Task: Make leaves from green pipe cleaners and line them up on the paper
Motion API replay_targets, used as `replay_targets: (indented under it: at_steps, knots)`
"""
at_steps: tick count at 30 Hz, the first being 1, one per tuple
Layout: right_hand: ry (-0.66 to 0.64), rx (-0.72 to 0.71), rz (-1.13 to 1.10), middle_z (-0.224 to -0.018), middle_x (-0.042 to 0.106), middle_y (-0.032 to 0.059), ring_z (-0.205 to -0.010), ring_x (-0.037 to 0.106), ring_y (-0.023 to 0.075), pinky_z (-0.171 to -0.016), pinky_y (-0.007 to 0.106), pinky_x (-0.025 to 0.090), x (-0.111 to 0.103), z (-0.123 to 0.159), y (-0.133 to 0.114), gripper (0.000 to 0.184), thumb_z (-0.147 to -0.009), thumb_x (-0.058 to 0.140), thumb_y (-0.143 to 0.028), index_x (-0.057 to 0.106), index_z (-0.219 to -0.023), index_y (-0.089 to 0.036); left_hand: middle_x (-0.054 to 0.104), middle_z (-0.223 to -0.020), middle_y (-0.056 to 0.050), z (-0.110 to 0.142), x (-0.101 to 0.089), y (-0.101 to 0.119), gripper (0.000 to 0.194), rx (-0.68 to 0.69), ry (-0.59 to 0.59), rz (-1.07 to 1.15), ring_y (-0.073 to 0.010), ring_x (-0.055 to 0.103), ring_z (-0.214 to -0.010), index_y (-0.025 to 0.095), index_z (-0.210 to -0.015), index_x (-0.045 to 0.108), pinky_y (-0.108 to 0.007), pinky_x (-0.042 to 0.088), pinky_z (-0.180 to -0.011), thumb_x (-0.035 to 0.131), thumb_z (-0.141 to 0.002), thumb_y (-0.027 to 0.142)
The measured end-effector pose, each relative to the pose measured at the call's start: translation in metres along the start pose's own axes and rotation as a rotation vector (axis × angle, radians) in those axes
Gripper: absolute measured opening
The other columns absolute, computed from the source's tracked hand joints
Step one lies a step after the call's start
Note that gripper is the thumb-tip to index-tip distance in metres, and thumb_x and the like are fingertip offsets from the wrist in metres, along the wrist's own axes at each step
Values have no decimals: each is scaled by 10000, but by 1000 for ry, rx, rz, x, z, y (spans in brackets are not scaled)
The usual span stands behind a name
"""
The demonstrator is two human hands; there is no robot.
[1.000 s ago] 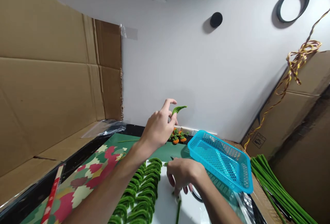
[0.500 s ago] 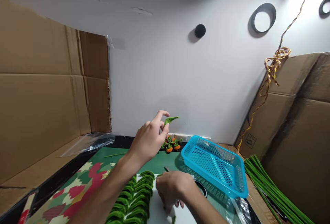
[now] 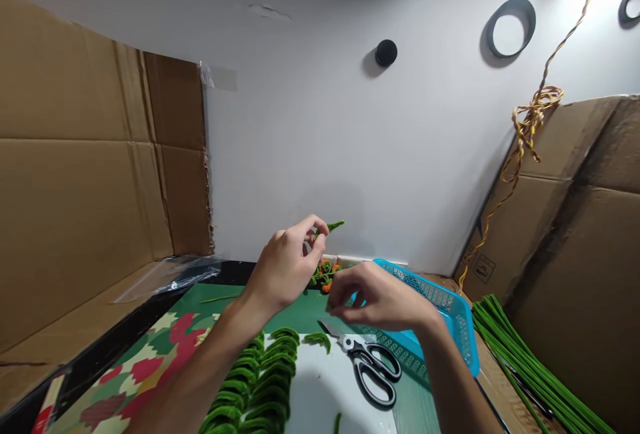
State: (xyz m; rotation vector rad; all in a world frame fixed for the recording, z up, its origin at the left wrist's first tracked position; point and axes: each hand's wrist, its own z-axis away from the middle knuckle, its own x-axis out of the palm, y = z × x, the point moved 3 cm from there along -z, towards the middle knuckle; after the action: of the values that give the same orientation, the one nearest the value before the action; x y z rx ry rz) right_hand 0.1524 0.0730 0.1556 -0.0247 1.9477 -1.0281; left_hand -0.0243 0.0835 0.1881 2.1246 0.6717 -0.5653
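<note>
My left hand [image 3: 287, 261], raised over the back of the table, pinches a small green pipe-cleaner leaf [image 3: 335, 226] between thumb and fingers; its tip points right. My right hand [image 3: 377, 297] is lifted just right of and below it, thumb and fingertips pressed together; what they hold, if anything, is too small to make out. Below the right hand lie scissors [image 3: 373, 367] with black and grey handles on a white board [image 3: 320, 394]. Rows of curved green fuzzy pieces [image 3: 273, 381] cover the board's left side. A single curved piece [image 3: 319, 339] and a short green stem [image 3: 337, 423] lie apart from them.
A blue perforated basket [image 3: 467, 337] stands behind my right arm, partly hidden. Long green pipe cleaners [image 3: 535, 361] lie at the far right. Orange and green fuzzy flowers [image 3: 325, 277] sit near the wall. Cardboard [image 3: 75, 194] stands at the left, with a plastic bag [image 3: 170, 277] beside it.
My right hand has risen from the white board to beside my left hand, uncovering the scissors and the single curved piece. My left fingers have closed further around the leaf.
</note>
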Motion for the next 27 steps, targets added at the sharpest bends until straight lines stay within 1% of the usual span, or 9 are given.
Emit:
replay_targets:
  at_steps: [2, 5, 8, 10, 13, 15, 18, 22, 27]
  knots:
    - [147, -4, -113, -845, 751, -3, -784, 714, 128, -694, 229, 546, -15, 11, -7, 46, -876, 666, -163, 664, -839, -190, 641, -676, 51, 1, 1, 2, 139, 10, -23, 45, -119, 525, -467, 248, -994, 621, -247, 432, -503, 526, -1014, 348]
    - [321, -29, -244, -871, 766, 21, -834, 755, 163, -738, 269, 604, -27, 21, -10, 120, -924, 695, -275, 619, -869, -201, 649, -674, 42, 3, 3, 8, 120, 21, -73, 113, -124, 560, -494, 233, -941, 611, -247, 466, -517, 543, -1000, 313]
    - [428, -96, -353, -926, 801, 44, -889, 787, 188, -824, 320, 654, -29, 21, -8, 149, -941, 706, -293, 636, -1041, -207, 667, -700, 39, 5, 5, 11, 114, 28, -84, 181, -125, 593, -525, 232, -986, 607, -250, 494, -542, 528, -1019, 307]
    - [498, -134, -397, -955, 819, 52, -921, 802, 196, -870, 348, 671, -29, 17, -6, 236, -960, 683, -268, 651, -1186, -209, 682, -739, 38, 5, 7, 12, 104, 38, -67, 207, -125, 612, -559, 239, -1044, 599, -250, 506, -560, 519, -1033, 304]
    - [619, -154, -408, -1007, 826, 77, -993, 807, 220, -871, 358, 691, -29, 13, -3, 184, -966, 668, -265, 741, -1115, -188, 698, -804, 29, 5, 8, 13, 90, 61, -37, 196, -128, 628, -607, 244, -1059, 586, -254, 510, -580, 521, -1041, 304]
    - [662, -165, -432, -1055, 824, 90, -1037, 799, 233, -849, 363, 705, -30, 10, -2, 176, -970, 651, -272, 773, -1057, -179, 698, -837, 26, 6, 9, 15, 96, 83, -18, 173, -126, 632, -621, 244, -1045, 586, -257, 508, -588, 521, -1046, 314]
    - [664, -190, -454, -1091, 822, 89, -1038, 797, 234, -840, 376, 713, -29, 10, -2, 211, -959, 654, -257, 766, -1122, -183, 685, -840, 34, 8, 7, 20, 90, 124, 6, 147, -119, 630, -613, 246, -1054, 584, -249, 489, -576, 532, -1046, 319]
    - [691, -169, -310, -1006, 832, 47, -920, 808, 204, -828, 337, 692, -31, 12, -5, 166, -900, 735, -229, 790, -1055, -203, 639, -725, 65, 13, 7, 26, 61, 207, 9, 31, -116, 608, -562, 251, -1057, 583, -242, 444, -543, 582, -1019, 299]
    - [752, -153, -147, -911, 821, 12, -793, 763, 161, -654, 265, 615, -32, 14, -8, 85, -913, 750, -269, 828, -922, -237, 680, -806, 42, 17, 11, 27, 127, 351, 6, -122, -117, 605, -575, 254, -1108, 616, -254, 455, -579, 640, -1010, 332]
